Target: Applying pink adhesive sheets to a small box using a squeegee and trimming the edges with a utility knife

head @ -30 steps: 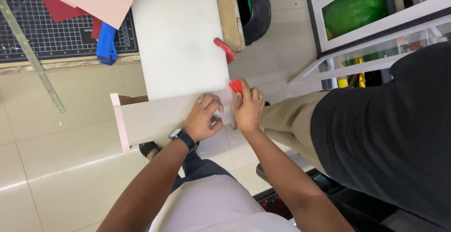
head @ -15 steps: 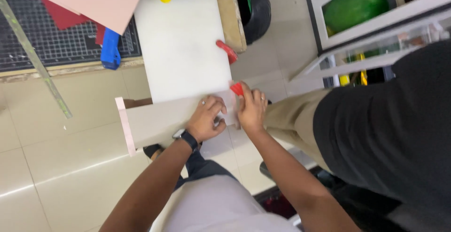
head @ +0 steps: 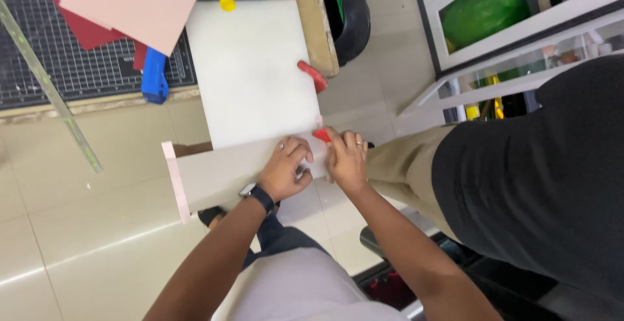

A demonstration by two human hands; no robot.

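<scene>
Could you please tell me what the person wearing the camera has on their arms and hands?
Both forearms are bare, with no sleeves reaching them and no gloves. The left hand has a black wristwatch with a dark band at the wrist and a small ring on one finger. The right hand also shows a thin ring on one finger. No markings are visible.

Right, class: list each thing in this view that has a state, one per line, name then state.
white board: flat, overhanging the bench edge
folded strip: bent down, pressed by both hands
left hand: flat on the strip
right hand: gripping a red tool
red clamp: at the board's right edge
steel ruler: lying diagonal
</scene>
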